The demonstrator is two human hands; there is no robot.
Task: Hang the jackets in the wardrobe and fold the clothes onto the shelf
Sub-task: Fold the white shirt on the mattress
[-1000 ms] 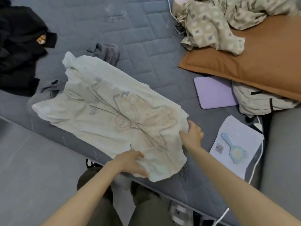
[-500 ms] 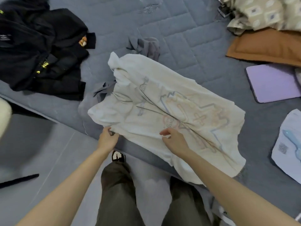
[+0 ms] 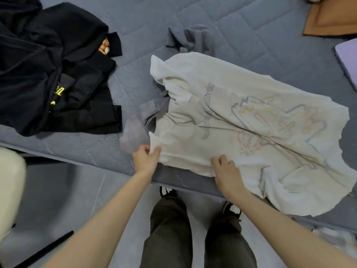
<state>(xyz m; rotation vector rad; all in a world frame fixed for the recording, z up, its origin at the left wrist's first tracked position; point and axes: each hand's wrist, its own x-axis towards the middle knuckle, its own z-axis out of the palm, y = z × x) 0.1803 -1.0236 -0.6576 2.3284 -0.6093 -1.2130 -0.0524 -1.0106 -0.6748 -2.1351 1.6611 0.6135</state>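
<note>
Cream cotton, the shirt [image 3: 251, 122] lies crumpled across the near edge of the mattress [image 3: 251, 35]. The left hand [image 3: 144, 161] pinches its sleeve corner and the right hand [image 3: 227, 173] grips the near edge with curled fingers. Part of the shirt overhangs the bed, so a careless tug could slide it onto the floor [image 3: 67, 190], and the creases may get folded in. A grey garment [image 3: 193, 38] tucked underneath might drag along too. Black jackets [image 3: 48, 74] lie heaped on the quilted grey mattress to the left, and an orange pillow [image 3: 332, 20] sits at the far right.
</note>
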